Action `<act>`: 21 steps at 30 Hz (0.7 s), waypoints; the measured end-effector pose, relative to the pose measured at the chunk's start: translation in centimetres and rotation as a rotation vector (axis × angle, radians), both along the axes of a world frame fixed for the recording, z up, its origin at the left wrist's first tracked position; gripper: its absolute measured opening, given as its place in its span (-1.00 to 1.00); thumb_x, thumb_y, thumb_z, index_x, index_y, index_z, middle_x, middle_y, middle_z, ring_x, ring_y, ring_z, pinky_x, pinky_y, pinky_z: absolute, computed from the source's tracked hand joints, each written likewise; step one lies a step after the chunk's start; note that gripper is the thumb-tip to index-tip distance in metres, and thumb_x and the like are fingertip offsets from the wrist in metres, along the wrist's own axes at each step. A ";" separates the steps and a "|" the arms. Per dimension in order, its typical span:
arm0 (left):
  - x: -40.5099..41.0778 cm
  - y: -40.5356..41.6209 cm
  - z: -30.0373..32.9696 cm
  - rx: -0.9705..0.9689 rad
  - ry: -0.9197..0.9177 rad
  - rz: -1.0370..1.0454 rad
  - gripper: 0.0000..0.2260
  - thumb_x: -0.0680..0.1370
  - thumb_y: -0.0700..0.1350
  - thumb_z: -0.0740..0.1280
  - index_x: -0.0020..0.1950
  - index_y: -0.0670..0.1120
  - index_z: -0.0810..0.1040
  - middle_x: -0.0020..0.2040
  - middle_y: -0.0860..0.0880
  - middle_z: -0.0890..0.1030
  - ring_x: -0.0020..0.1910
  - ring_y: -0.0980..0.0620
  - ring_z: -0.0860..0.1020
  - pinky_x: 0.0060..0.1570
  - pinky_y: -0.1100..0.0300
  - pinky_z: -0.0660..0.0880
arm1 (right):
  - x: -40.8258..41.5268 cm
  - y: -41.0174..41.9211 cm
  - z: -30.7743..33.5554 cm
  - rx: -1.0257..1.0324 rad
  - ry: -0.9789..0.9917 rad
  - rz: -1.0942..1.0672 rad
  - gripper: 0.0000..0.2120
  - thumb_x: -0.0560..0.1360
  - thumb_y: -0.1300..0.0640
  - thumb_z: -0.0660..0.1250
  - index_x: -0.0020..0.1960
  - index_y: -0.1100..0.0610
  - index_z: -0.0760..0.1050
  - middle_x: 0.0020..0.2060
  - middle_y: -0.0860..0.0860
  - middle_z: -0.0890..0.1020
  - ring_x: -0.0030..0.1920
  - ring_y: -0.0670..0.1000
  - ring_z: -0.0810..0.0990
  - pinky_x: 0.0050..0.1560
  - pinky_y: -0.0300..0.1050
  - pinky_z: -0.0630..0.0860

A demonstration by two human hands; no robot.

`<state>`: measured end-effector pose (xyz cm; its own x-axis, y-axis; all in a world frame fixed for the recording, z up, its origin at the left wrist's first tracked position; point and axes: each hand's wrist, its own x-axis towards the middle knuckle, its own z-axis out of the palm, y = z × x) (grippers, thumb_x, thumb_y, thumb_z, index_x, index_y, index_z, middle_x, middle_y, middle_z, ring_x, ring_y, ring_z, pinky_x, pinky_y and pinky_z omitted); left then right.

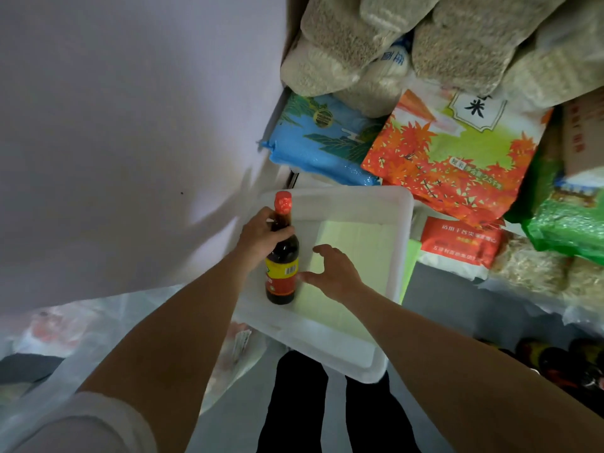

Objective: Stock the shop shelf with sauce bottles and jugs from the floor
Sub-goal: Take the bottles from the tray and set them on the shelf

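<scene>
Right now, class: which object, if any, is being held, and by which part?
The left hand grips the sauce bottle by its neck. The right hand, fingers spread beside the label, holds nothing.

The sauce bottle [282, 256] looks like dark, glossy glass or plastic, with a shiny red foil-like cap wrap and a smooth printed paper or film label. It stands in a translucent white plastic tray [403, 223] with a matt, milky finish and a pale smooth sheet lining its bottom. Behind it, the rice bags [454, 155] are glossy printed plastic, the clear grain sacks [464, 47] look coarse, and the wall [124, 125] is smooth and matt.
</scene>
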<state>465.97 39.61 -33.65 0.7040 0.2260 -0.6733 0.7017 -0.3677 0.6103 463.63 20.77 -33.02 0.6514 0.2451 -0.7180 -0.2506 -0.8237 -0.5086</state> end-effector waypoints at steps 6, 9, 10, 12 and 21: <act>2.3 -1.1 11.4 -0.030 -0.199 0.039 -0.68 0.41 0.05 0.54 0.07 0.01 0.55 0.01 0.00 0.64 0.02 0.01 0.61 -0.09 0.20 0.46 | 0.2 -0.3 7.2 0.087 -0.075 -0.123 -0.21 0.42 -0.11 0.52 0.52 0.08 0.27 0.42 0.06 0.44 0.42 0.11 0.41 0.35 0.00 0.38; 4.0 -2.4 17.9 0.044 -0.307 -0.022 -0.64 0.33 0.19 0.52 -0.01 0.09 0.51 0.01 0.03 0.63 0.04 0.00 0.60 0.08 0.06 0.52 | 0.7 -0.1 11.6 0.155 -0.153 -0.210 -0.23 0.36 -0.10 0.56 0.46 0.08 0.33 0.30 0.05 0.54 0.30 0.10 0.51 0.21 -0.03 0.45; 4.4 -2.9 20.2 0.071 -0.337 -0.036 -0.64 0.32 0.21 0.51 -0.03 0.10 0.49 0.00 0.03 0.63 0.04 -0.01 0.60 0.11 0.03 0.52 | 0.8 -0.1 13.2 0.176 -0.184 -0.243 -0.22 0.34 -0.09 0.57 0.44 0.08 0.33 0.26 0.03 0.56 0.26 0.09 0.53 0.19 -0.02 0.47; 5.2 -4.0 24.9 0.131 -0.404 -0.057 -0.65 0.35 0.21 0.51 -0.06 0.09 0.47 -0.05 0.05 0.62 0.02 -0.02 0.59 0.08 0.04 0.52 | 1.0 -0.2 16.3 0.228 -0.265 -0.303 -0.19 0.30 -0.11 0.58 0.43 0.05 0.33 0.22 0.00 0.58 0.23 0.07 0.57 0.20 0.04 0.51; 7.1 -9.6 44.7 0.222 -0.804 -0.085 -0.60 0.34 0.28 0.49 -0.07 0.01 0.57 -0.13 0.07 0.64 -0.08 0.01 0.61 -0.05 0.07 0.52 | 2.9 -3.5 31.0 0.329 -0.778 -0.491 -0.28 0.25 -0.11 0.63 0.30 0.02 0.41 0.10 -0.04 0.63 0.04 0.01 0.61 0.02 -0.08 0.54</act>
